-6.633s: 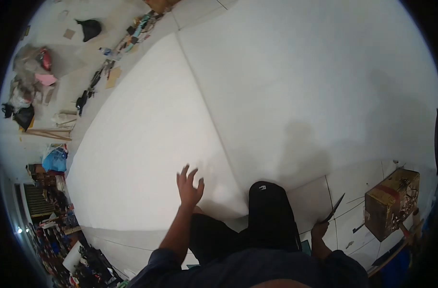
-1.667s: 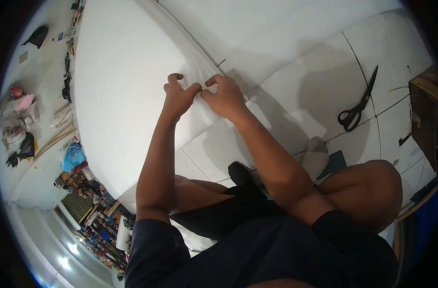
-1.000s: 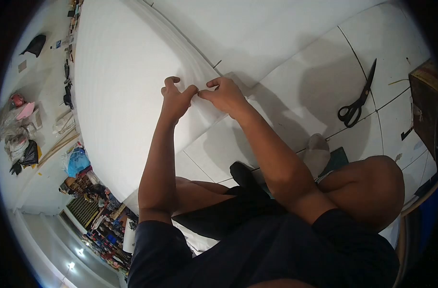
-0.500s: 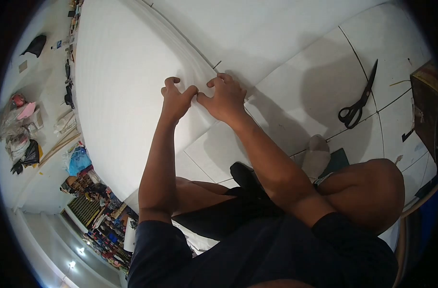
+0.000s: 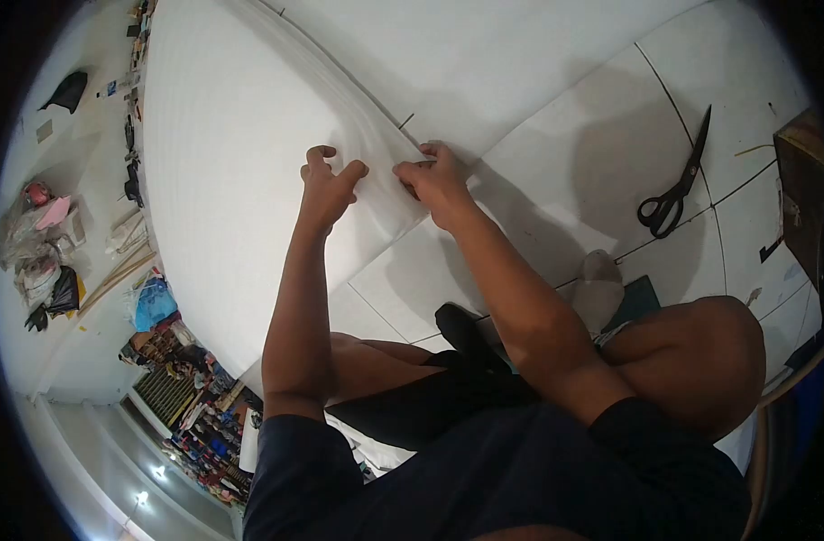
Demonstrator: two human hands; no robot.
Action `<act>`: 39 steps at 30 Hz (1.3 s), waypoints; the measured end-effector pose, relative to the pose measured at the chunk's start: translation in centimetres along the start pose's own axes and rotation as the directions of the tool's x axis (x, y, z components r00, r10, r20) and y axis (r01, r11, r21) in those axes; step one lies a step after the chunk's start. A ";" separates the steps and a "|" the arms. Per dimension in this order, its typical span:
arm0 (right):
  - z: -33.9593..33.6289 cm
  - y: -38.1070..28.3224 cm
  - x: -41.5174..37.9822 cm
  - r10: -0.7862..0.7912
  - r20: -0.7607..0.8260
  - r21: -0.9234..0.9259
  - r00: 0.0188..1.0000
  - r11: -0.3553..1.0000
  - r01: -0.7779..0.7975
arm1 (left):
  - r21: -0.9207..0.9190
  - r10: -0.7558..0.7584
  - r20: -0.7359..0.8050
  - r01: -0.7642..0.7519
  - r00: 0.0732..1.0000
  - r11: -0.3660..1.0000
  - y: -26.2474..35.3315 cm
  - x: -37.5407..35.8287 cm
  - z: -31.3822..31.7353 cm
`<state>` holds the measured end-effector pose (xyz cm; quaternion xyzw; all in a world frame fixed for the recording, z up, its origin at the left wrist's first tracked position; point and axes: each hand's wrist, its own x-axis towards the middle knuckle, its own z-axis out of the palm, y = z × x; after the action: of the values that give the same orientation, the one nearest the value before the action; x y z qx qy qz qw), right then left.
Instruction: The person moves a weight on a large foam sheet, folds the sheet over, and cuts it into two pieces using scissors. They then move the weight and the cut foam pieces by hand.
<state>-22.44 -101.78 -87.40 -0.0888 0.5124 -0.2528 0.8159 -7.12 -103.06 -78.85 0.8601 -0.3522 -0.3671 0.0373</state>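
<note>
A large white fabric sheet (image 5: 240, 162) is spread over the tiled floor, with loose folds along its edge. My left hand (image 5: 329, 187) rests on top of it, thumb and forefinger apart and the other fingers bent. At the sheet's right-hand edge, near a corner, my right hand (image 5: 437, 187) has the fabric between thumb and fingers; part of the grip is hidden. Off to the right, black-handled scissors (image 5: 673, 191) lie closed on the tiles, away from both hands.
A brown box-like object (image 5: 801, 198) stands at the right edge. My bent leg (image 5: 682, 347) and a foot (image 5: 598, 284) are close to my right arm. Plastic bags (image 5: 40, 270) and a blue bag (image 5: 152, 304) lie at the left. Shelves with many goods (image 5: 200, 406) stand beyond.
My right hand has shifted right, away from the left hand, and its fingers have closed on the sheet's edge. The left hand has barely moved.
</note>
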 end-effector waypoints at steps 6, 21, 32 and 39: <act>0.4 -0.2 -0.2 -0.152 0.029 -0.470 0.988 0.870 0.148 | -0.032 -0.021 0.021 0.021 1.000 0.999 -0.2 0.1 0.0; -0.7 -2.3 0.1 0.074 0.079 -0.484 0.994 0.875 -0.027 | 0.015 -0.032 0.013 0.032 0.999 0.999 0.6 -0.2 0.1; -0.8 -1.3 0.3 -0.137 0.123 -0.727 0.983 0.662 0.184 | 0.023 -0.018 -0.004 0.018 1.000 1.000 0.6 -0.2 0.3; -1.8 3.6 3.3 -0.117 -0.046 -0.261 0.992 0.960 0.101 | 0.015 -0.030 0.015 0.030 0.999 0.999 0.4 0.2 0.2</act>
<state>-21.73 -100.16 -92.26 -0.2146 0.5600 -0.2313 0.7661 -7.40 -103.42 -78.99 0.8628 -0.3423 -0.3714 0.0231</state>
